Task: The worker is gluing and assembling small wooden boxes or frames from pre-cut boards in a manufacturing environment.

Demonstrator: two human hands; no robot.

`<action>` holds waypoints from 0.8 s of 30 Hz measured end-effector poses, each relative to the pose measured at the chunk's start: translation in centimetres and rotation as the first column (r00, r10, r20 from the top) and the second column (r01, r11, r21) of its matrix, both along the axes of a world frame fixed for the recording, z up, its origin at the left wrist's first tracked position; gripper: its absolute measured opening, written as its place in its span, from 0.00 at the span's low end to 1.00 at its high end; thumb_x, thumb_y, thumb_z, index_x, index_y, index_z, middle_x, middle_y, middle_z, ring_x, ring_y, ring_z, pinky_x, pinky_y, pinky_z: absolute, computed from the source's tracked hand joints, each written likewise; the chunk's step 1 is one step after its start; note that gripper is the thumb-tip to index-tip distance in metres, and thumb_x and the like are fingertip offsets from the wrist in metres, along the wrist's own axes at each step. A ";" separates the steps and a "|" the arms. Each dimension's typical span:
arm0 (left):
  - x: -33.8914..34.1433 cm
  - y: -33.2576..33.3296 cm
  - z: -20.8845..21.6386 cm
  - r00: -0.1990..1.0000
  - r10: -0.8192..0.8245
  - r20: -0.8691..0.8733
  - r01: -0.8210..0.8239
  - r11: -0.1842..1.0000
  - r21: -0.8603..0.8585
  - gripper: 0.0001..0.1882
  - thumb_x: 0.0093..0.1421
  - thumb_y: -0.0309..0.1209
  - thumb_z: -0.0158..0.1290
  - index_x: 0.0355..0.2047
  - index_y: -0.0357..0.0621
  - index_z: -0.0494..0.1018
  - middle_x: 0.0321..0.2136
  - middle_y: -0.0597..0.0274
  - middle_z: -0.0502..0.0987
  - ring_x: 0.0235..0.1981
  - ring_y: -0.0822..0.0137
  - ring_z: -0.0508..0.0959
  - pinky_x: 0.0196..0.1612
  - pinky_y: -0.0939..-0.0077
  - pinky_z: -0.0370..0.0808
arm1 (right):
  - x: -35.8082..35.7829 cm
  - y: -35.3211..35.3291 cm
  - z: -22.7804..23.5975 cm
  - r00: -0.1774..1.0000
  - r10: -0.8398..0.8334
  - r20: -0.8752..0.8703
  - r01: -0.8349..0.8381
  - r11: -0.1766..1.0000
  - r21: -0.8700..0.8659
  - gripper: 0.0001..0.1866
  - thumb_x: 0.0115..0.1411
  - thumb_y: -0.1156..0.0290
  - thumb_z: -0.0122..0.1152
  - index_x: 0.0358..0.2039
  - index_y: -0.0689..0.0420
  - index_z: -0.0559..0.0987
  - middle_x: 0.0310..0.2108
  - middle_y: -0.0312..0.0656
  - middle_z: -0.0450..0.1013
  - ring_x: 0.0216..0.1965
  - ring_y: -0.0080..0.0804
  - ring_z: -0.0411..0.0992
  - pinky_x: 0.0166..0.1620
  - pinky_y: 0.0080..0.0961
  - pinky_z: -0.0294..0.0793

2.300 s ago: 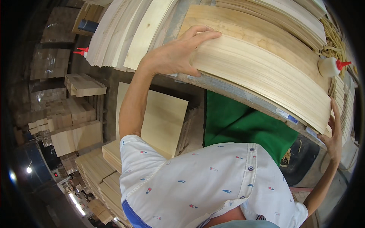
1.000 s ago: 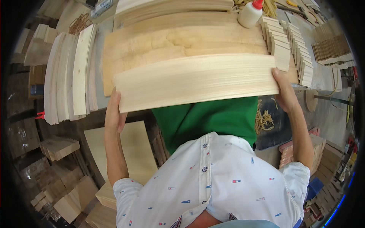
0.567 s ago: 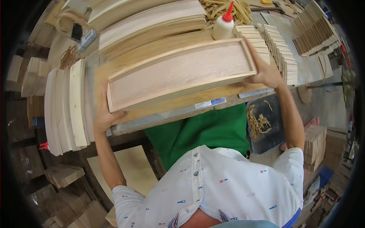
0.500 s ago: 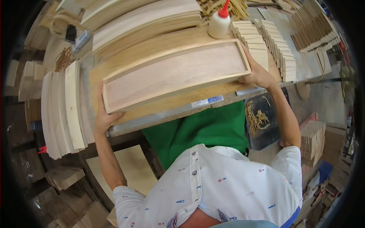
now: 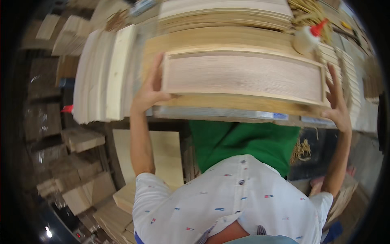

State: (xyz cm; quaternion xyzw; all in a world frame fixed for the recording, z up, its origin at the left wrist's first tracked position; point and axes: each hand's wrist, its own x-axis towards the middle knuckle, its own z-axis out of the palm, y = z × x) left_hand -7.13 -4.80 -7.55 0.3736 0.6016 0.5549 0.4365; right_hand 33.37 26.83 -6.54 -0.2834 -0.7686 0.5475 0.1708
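Falls bright and fairly even on the wooden tray, leaving a thin dark line inside its far rim. Reads pale and well lit on the shirt on the tray's near side. Drops to dim among the dark stacks well left of the tray, broken by small glints. Glares at a lamp far off to the tray's near left. Smears with blur on the glue bottle at the tray's far right corner. Bends and blackens toward the outer rim, well beyond the tray.
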 end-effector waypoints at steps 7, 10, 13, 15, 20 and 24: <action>-0.2 0.1 -0.2 0.984 -0.004 -0.177 0.005 1.000 0.008 0.59 0.42 0.36 0.70 0.69 0.47 0.46 0.68 0.56 0.48 0.68 0.60 0.50 0.68 0.67 0.45 | -0.5 0.8 -0.5 0.994 0.026 0.103 -0.032 0.997 0.063 0.70 0.29 0.40 0.76 0.69 0.54 0.49 0.69 0.45 0.49 0.68 0.43 0.51 0.67 0.41 0.51; -0.1 0.2 -0.6 0.979 0.010 -0.203 -0.013 1.000 -0.013 0.57 0.42 0.40 0.69 0.68 0.44 0.47 0.68 0.58 0.49 0.69 0.60 0.50 0.68 0.67 0.45 | -0.6 0.6 -0.3 0.996 0.031 0.087 -0.026 0.998 -0.057 0.68 0.31 0.45 0.77 0.69 0.54 0.49 0.68 0.44 0.49 0.68 0.40 0.50 0.67 0.39 0.51; 0.2 0.2 -0.8 0.973 0.040 -0.225 -0.040 0.999 0.005 0.59 0.42 0.46 0.68 0.68 0.41 0.46 0.69 0.58 0.47 0.69 0.60 0.49 0.68 0.66 0.45 | -0.4 1.0 0.1 0.994 0.081 0.070 -0.075 0.994 -0.084 0.68 0.31 0.50 0.79 0.70 0.52 0.48 0.70 0.43 0.43 0.68 0.42 0.48 0.66 0.42 0.53; 0.6 0.7 -0.5 0.967 0.076 -0.242 -0.068 0.997 0.043 0.62 0.42 0.49 0.68 0.69 0.41 0.43 0.69 0.56 0.47 0.69 0.58 0.48 0.68 0.64 0.46 | 0.4 2.1 0.1 0.992 0.091 -0.088 -0.104 0.983 -0.153 0.61 0.40 0.51 0.75 0.69 0.53 0.49 0.69 0.44 0.46 0.67 0.42 0.52 0.65 0.40 0.57; 0.8 -1.1 -0.9 0.958 0.255 -0.133 -0.234 0.960 0.156 0.53 0.54 0.55 0.59 0.68 0.40 0.45 0.67 0.50 0.50 0.67 0.53 0.54 0.67 0.60 0.53 | -1.6 7.9 1.3 0.962 -0.270 -0.046 0.273 0.925 0.266 0.22 0.62 0.67 0.57 0.56 0.59 0.71 0.52 0.43 0.72 0.51 0.33 0.71 0.52 0.28 0.71; -0.2 -2.8 -2.6 0.820 0.570 -0.044 -0.556 0.813 0.172 0.31 0.67 0.39 0.48 0.64 0.34 0.53 0.61 0.46 0.60 0.61 0.54 0.65 0.62 0.62 0.64 | -5.7 16.0 -1.4 0.953 -0.300 0.049 0.176 0.675 0.716 0.14 0.59 0.70 0.57 0.44 0.59 0.79 0.42 0.43 0.74 0.46 0.40 0.71 0.47 0.32 0.71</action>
